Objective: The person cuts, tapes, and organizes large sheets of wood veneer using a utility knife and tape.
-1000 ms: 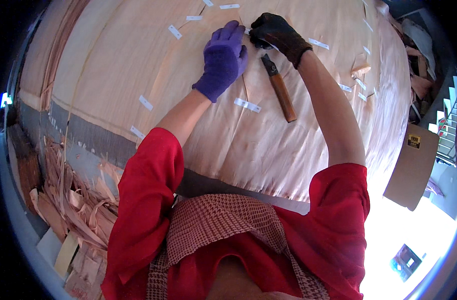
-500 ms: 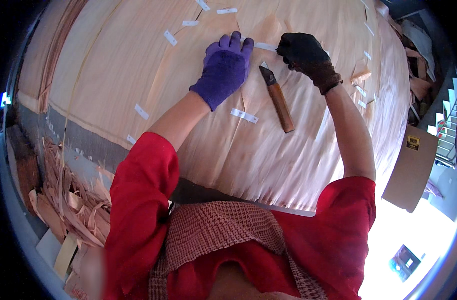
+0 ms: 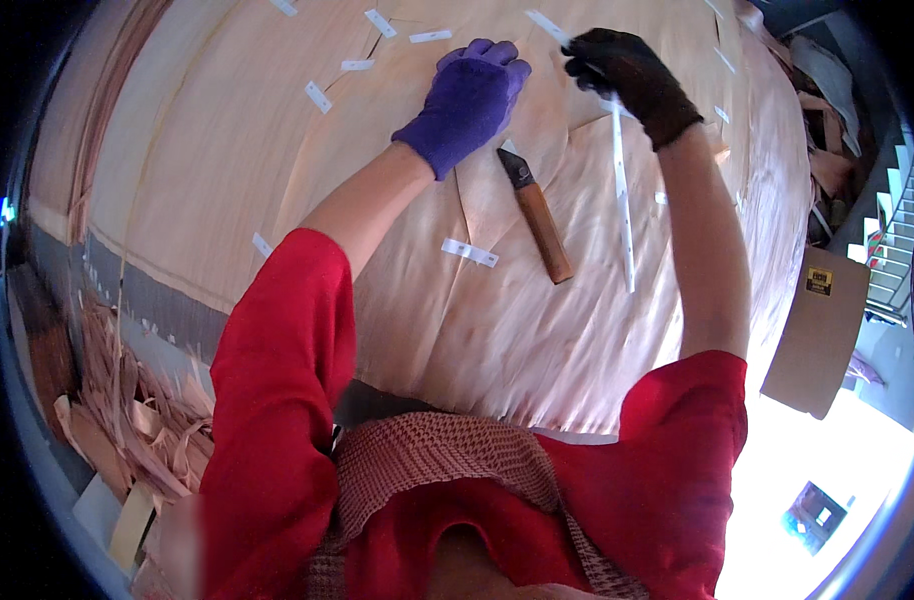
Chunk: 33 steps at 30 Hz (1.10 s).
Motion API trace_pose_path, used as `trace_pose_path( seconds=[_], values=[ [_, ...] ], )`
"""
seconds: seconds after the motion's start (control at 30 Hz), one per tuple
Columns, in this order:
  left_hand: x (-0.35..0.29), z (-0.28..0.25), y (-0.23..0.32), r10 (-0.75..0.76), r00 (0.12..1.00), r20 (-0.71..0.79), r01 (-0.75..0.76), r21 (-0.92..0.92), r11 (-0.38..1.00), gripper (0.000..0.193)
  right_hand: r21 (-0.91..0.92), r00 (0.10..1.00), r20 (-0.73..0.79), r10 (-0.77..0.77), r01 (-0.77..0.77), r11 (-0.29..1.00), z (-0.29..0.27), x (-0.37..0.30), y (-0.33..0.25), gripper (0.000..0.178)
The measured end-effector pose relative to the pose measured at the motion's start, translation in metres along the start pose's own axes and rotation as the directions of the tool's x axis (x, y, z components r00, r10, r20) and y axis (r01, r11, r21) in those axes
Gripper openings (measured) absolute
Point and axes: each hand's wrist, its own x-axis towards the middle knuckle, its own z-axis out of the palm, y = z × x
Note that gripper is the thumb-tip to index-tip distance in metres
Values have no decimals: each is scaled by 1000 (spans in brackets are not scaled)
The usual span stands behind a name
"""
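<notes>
My left hand [image 3: 474, 100], in a purple glove, lies with its fingers stretched out on a wide sheet of pale wood veneer [image 3: 377, 320]. In a dark glove, my right hand [image 3: 627, 80] pinches a white strip of paper tape [image 3: 548, 27] whose end sticks out toward the far left. A long white tail of tape [image 3: 622, 210] hangs from below that hand over the veneer. Between my hands, nearer to me, rests a knife [image 3: 542, 225] with a dark blade and a wooden handle. A short tape piece [image 3: 470, 252] is stuck across a seam beside it.
Several more short tape pieces [image 3: 319, 97] dot the veneer. Veneer scraps [image 3: 137, 410] pile up at the lower left, and more scraps [image 3: 827, 130] lie at the far right. A brown cardboard sheet [image 3: 817, 330] stands at the right edge.
Both hands have moved a little farther away, and the right one has come off the seam with tape in its fingers. The long tail of tape now shows clearly. The whole view has shifted slightly.
</notes>
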Motion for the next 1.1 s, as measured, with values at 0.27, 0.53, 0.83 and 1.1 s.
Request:
trace_pose_path(
  seconds=[0.27, 0.53, 0.83, 1.1],
  values=[
    [6, 25, -12, -83, 993, -82, 77, -79, 994, 21, -492, 999, 31, -34, 45, 870, 15, 37, 37, 14],
    [17, 26, -18, 55, 995, 89, -71, 185, 980, 40, -617, 971, 132, -200, 238, 750, 12, 4, 21, 14],
    [25, 10, -4, 82, 979, 187, -130, 261, 956, 44, 155, 944, -190, 270, -242, 958, 48, -60, 9, 20],
    [33, -16, 8, -43, 967, 252, 22, 86, 996, 28, 169, 927, -108, 359, -339, 926, 52, -105, 9, 23]
  ],
)
